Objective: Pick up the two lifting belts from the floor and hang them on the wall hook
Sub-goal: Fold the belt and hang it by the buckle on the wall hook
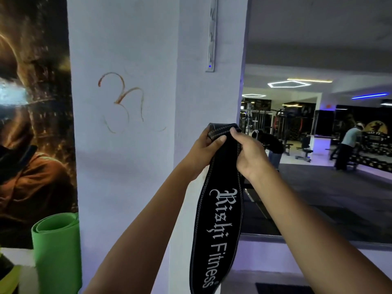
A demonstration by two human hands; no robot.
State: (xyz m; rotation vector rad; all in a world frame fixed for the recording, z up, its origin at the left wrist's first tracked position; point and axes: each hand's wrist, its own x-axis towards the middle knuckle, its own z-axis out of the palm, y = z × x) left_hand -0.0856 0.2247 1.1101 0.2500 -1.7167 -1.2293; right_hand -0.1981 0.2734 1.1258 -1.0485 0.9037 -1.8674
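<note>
A black lifting belt [218,219] with white stitching and white lettering hangs straight down in front of a white pillar [131,145]. My left hand [201,153] and my right hand [251,153] both grip its narrow top end, thumbs pressed on the folded strap. A white hook rail [212,35] is fixed vertically on the pillar, well above my hands. Only one belt is in view.
A rolled green mat [57,247] stands at the lower left against a dark poster [31,124]. To the right, the gym opens out with dark floor mats, benches [303,152], machines, and two people [347,149] bending over in the distance.
</note>
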